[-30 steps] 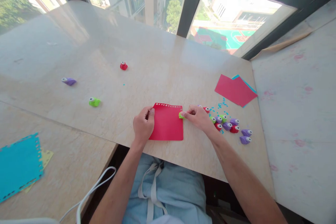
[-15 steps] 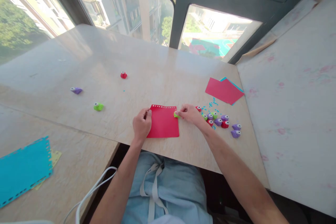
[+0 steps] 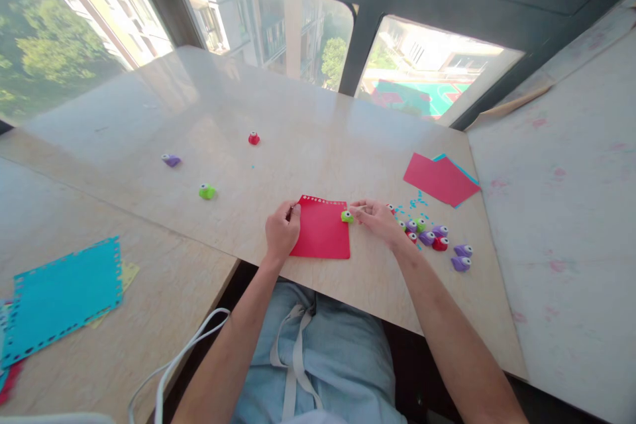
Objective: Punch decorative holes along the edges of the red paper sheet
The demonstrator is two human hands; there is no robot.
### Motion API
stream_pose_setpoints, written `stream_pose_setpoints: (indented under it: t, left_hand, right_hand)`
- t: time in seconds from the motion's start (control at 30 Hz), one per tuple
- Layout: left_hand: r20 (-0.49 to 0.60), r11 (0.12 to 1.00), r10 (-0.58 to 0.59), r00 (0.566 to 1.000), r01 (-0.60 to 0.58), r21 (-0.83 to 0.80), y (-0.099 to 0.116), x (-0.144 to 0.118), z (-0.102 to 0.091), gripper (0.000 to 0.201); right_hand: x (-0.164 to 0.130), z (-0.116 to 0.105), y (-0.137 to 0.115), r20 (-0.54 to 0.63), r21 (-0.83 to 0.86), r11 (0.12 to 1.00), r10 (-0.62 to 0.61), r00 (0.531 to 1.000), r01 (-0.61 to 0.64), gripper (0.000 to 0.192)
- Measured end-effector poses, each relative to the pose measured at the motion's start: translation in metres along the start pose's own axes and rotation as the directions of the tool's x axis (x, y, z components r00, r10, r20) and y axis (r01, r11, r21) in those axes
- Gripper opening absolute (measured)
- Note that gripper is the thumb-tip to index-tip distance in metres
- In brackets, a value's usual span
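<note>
Head view: left of the red sheet (image 3: 321, 235) on the bench (image 3: 298, 119), the left hand (image 3: 281, 233) pinches its left edge, while the right hand (image 3: 380, 220), nearer, grips the green punch (image 3: 346, 216) at its right edge.

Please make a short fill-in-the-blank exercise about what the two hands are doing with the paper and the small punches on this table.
1. The left hand holds the ____ edge of the red paper sheet.
2. The right hand holds a small ____ punch at the sheet's right edge.
3. A row of punched holes runs along the sheet's ____ edge.
4. The cluster of punches lies to the ____ of the right hand.

Missing words: left; green; top; right
</note>
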State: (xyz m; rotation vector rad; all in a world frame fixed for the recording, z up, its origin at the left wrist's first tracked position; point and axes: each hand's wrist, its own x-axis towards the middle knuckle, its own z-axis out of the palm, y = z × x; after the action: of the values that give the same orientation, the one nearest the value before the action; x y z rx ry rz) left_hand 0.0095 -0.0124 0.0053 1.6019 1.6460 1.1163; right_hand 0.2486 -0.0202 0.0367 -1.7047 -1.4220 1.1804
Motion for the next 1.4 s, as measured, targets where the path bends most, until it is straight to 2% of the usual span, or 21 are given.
stream_pose_setpoints:
  t: [0.07, 0.17, 0.3, 0.73, 1.07, 1.23, 1.4]
  left_hand:
    - [0.001, 1.0, 0.002, 1.0, -0.002, -0.012, 0.0, 0.0, 0.0, 0.028]
    - [-0.008, 1.0, -0.002, 1.0, 0.002, -0.028, 0.0, 0.0, -0.001, 0.028]
    - [-0.018, 0.999, -0.023, 1.0, 0.022, -0.034, 0.001, -0.001, -0.003, 0.027]
    - [0.009, 0.998, -0.054, 0.999, 0.054, -0.035, 0.0, 0.0, -0.003, 0.028]
    - [0.008, 0.998, -0.063, 0.998, 0.064, -0.03, 0.001, 0.0, -0.003, 0.029]
    - [0.013, 0.997, -0.071, 0.997, 0.072, -0.017, 0.002, 0.0, -0.003, 0.029]
    - [0.019, 0.997, -0.066, 0.998, 0.067, -0.029, 0.001, -0.001, -0.001, 0.028]
  right_hand:
    - [-0.003, 0.004, 0.004, 0.009, -0.065, 0.994, -0.082, 0.997, 0.082, 0.052]
    - [-0.009, 0.01, 0.011, -0.057, -0.201, 0.961, -0.203, 0.977, 0.188, 0.045]
    - [-0.017, 0.012, 0.018, -0.14, -0.265, 0.937, -0.273, 0.952, 0.23, 0.043]
    - [-0.034, 0.012, 0.019, -0.295, -0.392, 0.915, -0.228, 0.928, 0.1, 0.045]
    - [-0.039, 0.016, 0.016, -0.438, -0.381, 0.924, -0.143, 0.887, -0.039, 0.047]
    - [-0.045, 0.025, 0.004, -0.434, -0.336, 0.942, -0.152, 0.888, -0.003, 0.048]
    - [-0.05, 0.054, -0.017, -0.355, -0.299, 0.949, -0.209, 0.911, 0.101, 0.041]
